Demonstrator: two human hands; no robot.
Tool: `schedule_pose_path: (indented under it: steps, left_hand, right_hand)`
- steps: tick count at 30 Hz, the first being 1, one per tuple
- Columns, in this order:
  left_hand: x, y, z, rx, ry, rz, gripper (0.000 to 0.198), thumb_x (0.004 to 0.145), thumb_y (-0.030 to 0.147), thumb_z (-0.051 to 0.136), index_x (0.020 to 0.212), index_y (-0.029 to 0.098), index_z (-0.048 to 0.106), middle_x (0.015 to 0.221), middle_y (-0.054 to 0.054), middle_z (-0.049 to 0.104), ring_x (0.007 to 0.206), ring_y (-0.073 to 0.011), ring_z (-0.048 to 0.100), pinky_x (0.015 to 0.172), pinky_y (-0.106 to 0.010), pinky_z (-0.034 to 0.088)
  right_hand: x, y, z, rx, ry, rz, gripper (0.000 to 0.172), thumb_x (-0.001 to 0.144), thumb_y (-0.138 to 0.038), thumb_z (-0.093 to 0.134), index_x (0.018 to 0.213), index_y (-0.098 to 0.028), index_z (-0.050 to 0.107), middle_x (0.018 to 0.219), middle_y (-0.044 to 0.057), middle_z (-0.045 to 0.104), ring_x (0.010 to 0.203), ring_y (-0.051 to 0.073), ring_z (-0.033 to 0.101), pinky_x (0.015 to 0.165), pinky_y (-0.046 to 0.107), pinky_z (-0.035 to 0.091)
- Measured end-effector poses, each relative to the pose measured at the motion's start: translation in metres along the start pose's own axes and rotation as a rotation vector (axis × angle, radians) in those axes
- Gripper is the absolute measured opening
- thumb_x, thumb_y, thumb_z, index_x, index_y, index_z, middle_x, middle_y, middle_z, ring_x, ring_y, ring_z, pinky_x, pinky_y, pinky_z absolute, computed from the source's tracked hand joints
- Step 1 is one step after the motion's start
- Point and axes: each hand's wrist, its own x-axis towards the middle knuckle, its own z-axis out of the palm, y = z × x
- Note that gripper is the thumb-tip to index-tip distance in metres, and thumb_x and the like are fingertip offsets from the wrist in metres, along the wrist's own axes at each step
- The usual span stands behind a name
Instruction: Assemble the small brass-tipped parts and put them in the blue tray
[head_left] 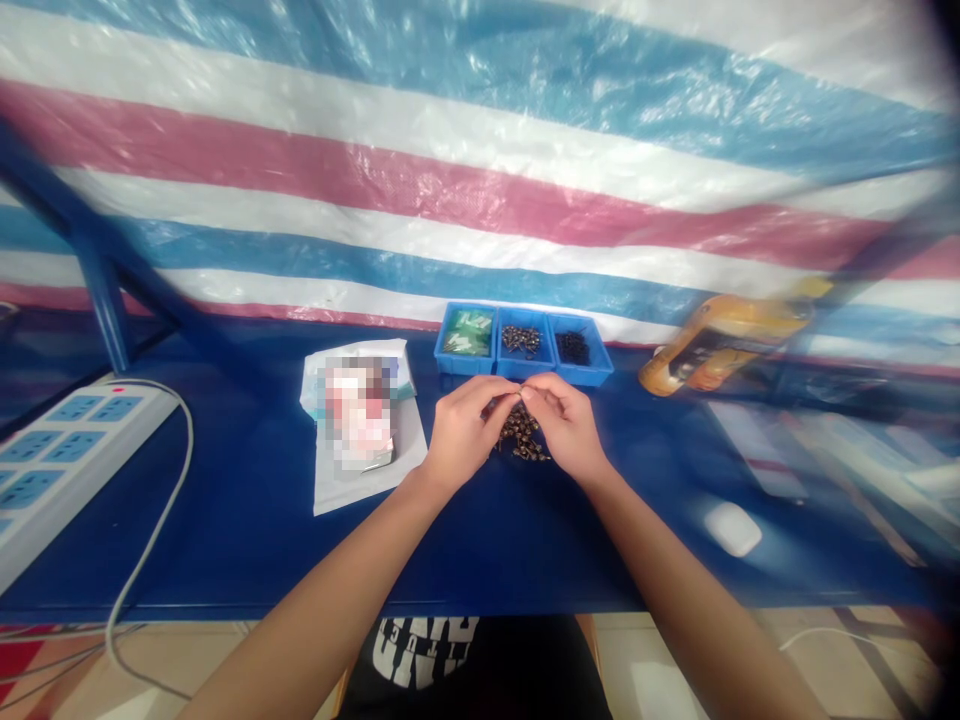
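My left hand (pixel 469 425) and my right hand (pixel 566 425) meet over the middle of the table, thumbs and fingertips pinched together. Whatever sits between the fingertips is too small to make out. Below and between the hands lies a loose pile of small brass-and-dark metal parts (pixel 527 445), partly covered by the fingers. Just beyond stand three joined blue bins. The left bin (pixel 442 357) holds a green packet with pale pieces. Small metallic parts (pixel 523 340) fill the middle bin, and small black parts (pixel 573 347) the right one.
Left of the hands is white paper packaging (pixel 337 490), its top blurred out. A power strip (pixel 82 460) with a white cable (pixel 182 480) runs along the left. To the right are a yellow-orange bottle (pixel 720 340) on its side and a white rounded case (pixel 733 529). Striped sheeting hangs behind.
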Motion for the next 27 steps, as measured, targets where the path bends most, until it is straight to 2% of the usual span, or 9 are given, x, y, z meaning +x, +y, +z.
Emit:
schedule_pose_path:
  steps: [4, 9, 16, 18, 20, 22, 23, 25, 27]
  left_hand:
    - [0.0, 0.005, 0.0, -0.031, -0.013, -0.038, 0.011, 0.091, 0.022, 0.063, 0.099, 0.021, 0.07, 0.096, -0.003, 0.075, 0.083, -0.0132, 0.069, 0.071, -0.023, 0.053]
    - [0.001, 0.006, -0.001, -0.052, 0.032, -0.153, 0.018, 0.091, 0.022, 0.059, 0.106, 0.02, 0.069, 0.094, -0.003, 0.074, 0.079, -0.0131, 0.068, 0.065, -0.023, 0.05]
    - [0.006, -0.002, -0.004, -0.028, 0.126, -0.299, 0.015, 0.091, 0.025, 0.059, 0.094, 0.02, 0.072, 0.086, -0.002, 0.074, 0.075, -0.0139, 0.068, 0.064, -0.024, 0.051]
    - [0.006, -0.002, -0.004, -0.028, 0.119, -0.308, 0.015, 0.091, 0.026, 0.058, 0.094, 0.02, 0.072, 0.086, -0.002, 0.074, 0.074, -0.014, 0.067, 0.064, -0.024, 0.051]
    - [0.005, -0.002, -0.004, -0.023, 0.114, -0.316, 0.016, 0.091, 0.027, 0.058, 0.094, 0.02, 0.072, 0.086, -0.002, 0.074, 0.073, -0.014, 0.067, 0.063, -0.024, 0.05]
    - [0.005, -0.001, -0.004, -0.019, 0.114, -0.325, 0.016, 0.091, 0.028, 0.058, 0.093, 0.02, 0.072, 0.085, -0.002, 0.074, 0.073, -0.0142, 0.067, 0.062, -0.023, 0.05]
    - [0.005, -0.002, -0.004, -0.019, 0.116, -0.329, 0.016, 0.091, 0.028, 0.058, 0.093, 0.02, 0.072, 0.085, -0.002, 0.074, 0.073, -0.0144, 0.067, 0.062, -0.023, 0.05]
    - [0.006, -0.003, -0.005, -0.017, 0.118, -0.337, 0.017, 0.091, 0.028, 0.057, 0.093, 0.02, 0.072, 0.086, -0.002, 0.074, 0.075, -0.0149, 0.068, 0.062, -0.024, 0.05]
    - [0.007, -0.006, -0.006, -0.009, 0.113, -0.348, 0.017, 0.092, 0.027, 0.056, 0.094, 0.02, 0.071, 0.088, -0.002, 0.074, 0.076, -0.0155, 0.068, 0.063, -0.024, 0.051]
  right_hand:
    - [0.003, -0.002, -0.004, 0.043, -0.042, 0.075, 0.021, 0.09, -0.04, 0.062, 0.084, -0.02, 0.064, 0.073, -0.001, 0.058, 0.067, 0.014, 0.051, 0.066, 0.028, 0.041]
    - [0.006, 0.0, -0.007, 0.005, -0.081, 0.149, 0.044, 0.094, -0.047, 0.055, 0.06, -0.019, 0.052, 0.059, -0.002, 0.049, 0.059, 0.012, 0.046, 0.061, 0.027, 0.037]
    - [0.008, 0.006, -0.01, 0.029, 0.031, 0.211, 0.05, 0.093, -0.049, 0.055, 0.054, -0.019, 0.049, 0.055, -0.002, 0.05, 0.055, 0.011, 0.045, 0.061, 0.027, 0.037]
    - [0.008, 0.007, -0.008, 0.082, 0.066, 0.213, 0.04, 0.092, -0.049, 0.058, 0.065, -0.019, 0.056, 0.057, -0.003, 0.052, 0.055, 0.011, 0.047, 0.061, 0.027, 0.039]
    - [0.008, 0.008, -0.006, 0.145, 0.125, 0.231, 0.027, 0.09, -0.049, 0.061, 0.093, -0.022, 0.062, 0.063, -0.004, 0.056, 0.055, 0.012, 0.05, 0.06, 0.027, 0.042]
    - [0.008, 0.01, -0.005, 0.177, 0.178, 0.26, 0.039, 0.089, -0.05, 0.061, 0.12, -0.026, 0.055, 0.068, -0.005, 0.061, 0.055, 0.012, 0.052, 0.057, 0.027, 0.043]
    - [0.009, 0.011, -0.006, 0.172, 0.192, 0.269, 0.044, 0.089, -0.05, 0.061, 0.125, -0.027, 0.052, 0.069, -0.005, 0.061, 0.054, 0.012, 0.052, 0.056, 0.027, 0.043]
    - [0.01, 0.014, -0.01, 0.113, 0.196, 0.261, 0.041, 0.089, -0.048, 0.059, 0.123, -0.026, 0.055, 0.067, -0.004, 0.06, 0.053, 0.013, 0.051, 0.054, 0.027, 0.042]
    - [0.012, 0.017, -0.017, -0.011, 0.165, 0.223, 0.031, 0.089, -0.044, 0.059, 0.112, -0.023, 0.063, 0.067, -0.002, 0.06, 0.057, 0.014, 0.053, 0.056, 0.028, 0.043]
